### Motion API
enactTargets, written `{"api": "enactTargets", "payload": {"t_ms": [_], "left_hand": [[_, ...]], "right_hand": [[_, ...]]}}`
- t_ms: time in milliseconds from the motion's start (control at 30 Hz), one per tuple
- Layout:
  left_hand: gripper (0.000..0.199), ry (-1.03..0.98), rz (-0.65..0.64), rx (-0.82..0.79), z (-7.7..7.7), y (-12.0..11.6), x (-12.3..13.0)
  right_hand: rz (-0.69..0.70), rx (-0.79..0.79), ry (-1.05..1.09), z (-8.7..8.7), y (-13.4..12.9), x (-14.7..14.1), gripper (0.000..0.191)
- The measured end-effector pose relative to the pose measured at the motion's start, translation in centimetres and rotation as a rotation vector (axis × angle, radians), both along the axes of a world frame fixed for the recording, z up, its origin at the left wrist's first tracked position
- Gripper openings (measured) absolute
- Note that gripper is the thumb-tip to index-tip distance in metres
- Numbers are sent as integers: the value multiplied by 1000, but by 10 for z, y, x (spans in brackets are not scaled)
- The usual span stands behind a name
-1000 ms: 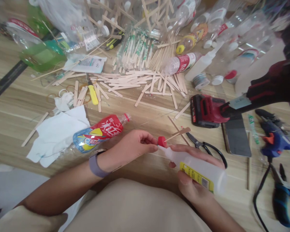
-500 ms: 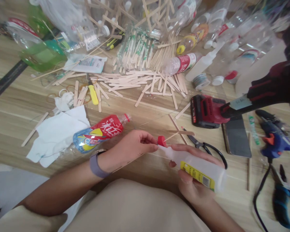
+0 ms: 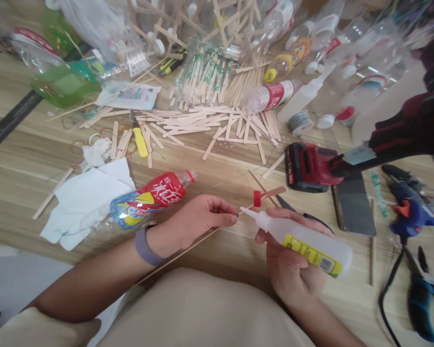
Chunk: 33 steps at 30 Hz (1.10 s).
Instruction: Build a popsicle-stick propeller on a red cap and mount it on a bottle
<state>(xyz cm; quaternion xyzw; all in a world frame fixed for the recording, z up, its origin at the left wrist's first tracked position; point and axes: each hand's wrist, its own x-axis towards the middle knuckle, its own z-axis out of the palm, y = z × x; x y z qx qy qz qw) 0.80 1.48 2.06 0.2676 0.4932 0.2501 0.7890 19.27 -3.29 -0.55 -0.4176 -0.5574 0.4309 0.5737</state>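
Between the thumb and fingers of my left hand (image 3: 198,219) is a thin wooden skewer (image 3: 188,249), its long end running back under my wrist toward my lap. A red bottle cap (image 3: 257,198) sits near the skewer's far end, beside crossed craft sticks (image 3: 275,192); whether they are all joined I cannot tell. My right hand (image 3: 292,265) is wrapped round a white squeeze glue bottle (image 3: 311,241) with a yellow label. The bottle lies tilted, its narrow nozzle pointing left, close to the skewer and just below the cap. Scissors (image 3: 313,219) lie partly hidden behind the bottle.
An iced tea bottle (image 3: 148,200) lies left of my hands, by white paper (image 3: 90,197). Loose craft sticks (image 3: 191,120) are heaped beyond. On the right are a red power tool (image 3: 311,166), a phone (image 3: 354,205), a glue gun (image 3: 414,212) and pliers (image 3: 425,294).
My right hand has drawn the glue bottle a little to the right, and its nozzle has come away from the cap. The cap and crossed sticks have shifted; more of the skewer shows.
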Motion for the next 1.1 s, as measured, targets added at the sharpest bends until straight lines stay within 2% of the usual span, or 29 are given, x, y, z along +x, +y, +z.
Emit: {"api": "enactTargets", "payload": {"t_ms": [100, 533, 767, 1100], "left_hand": [[10, -13, 14, -6, 1, 0, 0], [12, 90, -24, 81, 1, 0, -1], [10, 120, -18, 81, 2, 0, 1], [16, 147, -38, 116, -1, -2, 1]], "right_hand": [[-4, 81, 87, 1, 1, -2, 35], [31, 15, 154, 4, 3, 0, 36], [35, 8, 106, 6, 3, -2, 36], [36, 86, 7, 14, 6, -5, 35]]}}
